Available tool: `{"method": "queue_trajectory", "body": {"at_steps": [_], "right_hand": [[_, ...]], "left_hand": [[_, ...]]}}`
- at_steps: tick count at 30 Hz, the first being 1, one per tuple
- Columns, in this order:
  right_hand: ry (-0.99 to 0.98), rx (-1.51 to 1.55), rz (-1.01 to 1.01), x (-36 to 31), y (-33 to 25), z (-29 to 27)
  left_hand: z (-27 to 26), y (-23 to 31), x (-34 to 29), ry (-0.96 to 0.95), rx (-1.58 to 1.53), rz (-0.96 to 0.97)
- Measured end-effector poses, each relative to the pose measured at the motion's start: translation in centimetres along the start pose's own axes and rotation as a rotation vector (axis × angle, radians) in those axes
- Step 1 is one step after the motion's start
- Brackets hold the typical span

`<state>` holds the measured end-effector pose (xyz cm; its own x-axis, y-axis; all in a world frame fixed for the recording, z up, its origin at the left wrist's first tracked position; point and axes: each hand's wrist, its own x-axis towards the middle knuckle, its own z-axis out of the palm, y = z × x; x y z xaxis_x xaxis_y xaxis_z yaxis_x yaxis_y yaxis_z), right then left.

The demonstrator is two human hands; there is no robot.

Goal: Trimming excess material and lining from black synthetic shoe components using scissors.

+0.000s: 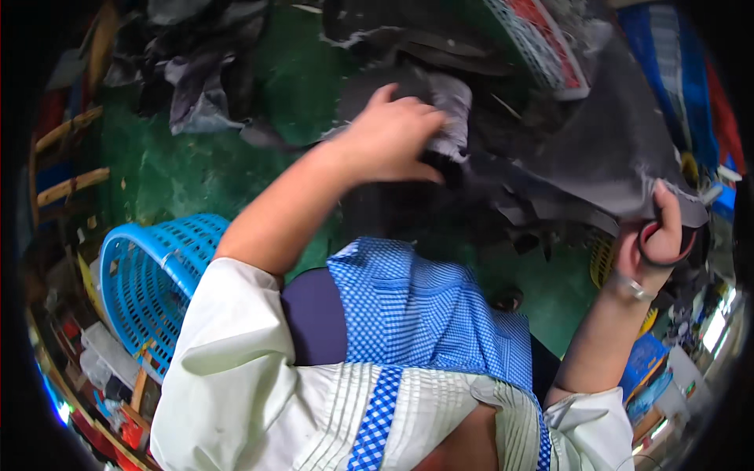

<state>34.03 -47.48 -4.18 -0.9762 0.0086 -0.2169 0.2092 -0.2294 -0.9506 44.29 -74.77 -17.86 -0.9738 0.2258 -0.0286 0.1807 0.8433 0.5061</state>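
Observation:
A large dark grey sheet of cloth (605, 133) with frayed edges stretches across the right side in front of me. My right hand (653, 239) is closed at its near right corner, with the red-and-black loop handles of a pair of scissors (666, 245) around the fingers; the blades are mostly hidden. The index finger touches the cloth's edge. My left hand (397, 135) is over the middle, fingers and thumb apart, right beside a pale grey frayed piece of cloth (452, 110). Whether its fingertips touch that piece is not clear.
A blue plastic laundry-style basket (177, 259) tilts at my left. Dark scraps (208, 86) lie on the green floor (173, 169) at the far left. A crate with red and white sides (542, 47) stands far right. A yellow basket (602, 263) shows below the cloth.

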Motion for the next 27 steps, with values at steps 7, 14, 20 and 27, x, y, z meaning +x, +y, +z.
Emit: {"method": "queue_trajectory", "body": {"at_steps": [7, 14, 20, 27], "right_hand": [[0.627, -0.191, -0.034, 7.6, 5.2, -16.9], [0.322, -0.199, 0.373, -1.0, 10.6, -18.5], [-0.565, -0.547, 0.874, -5.6, 9.7, -11.3], [-0.478, -0.926, 0.722, -3.7, 10.0, -8.2]], "left_hand": [[2.5, 1.7, 3.4, -0.211, -0.390, 0.204], [5.9, 3.8, 5.1, -0.219, -0.231, 0.065], [6.1, 3.8, 4.2, -0.182, -0.201, 0.076], [5.7, 4.3, 3.5, -0.222, -0.205, 0.065]]}}
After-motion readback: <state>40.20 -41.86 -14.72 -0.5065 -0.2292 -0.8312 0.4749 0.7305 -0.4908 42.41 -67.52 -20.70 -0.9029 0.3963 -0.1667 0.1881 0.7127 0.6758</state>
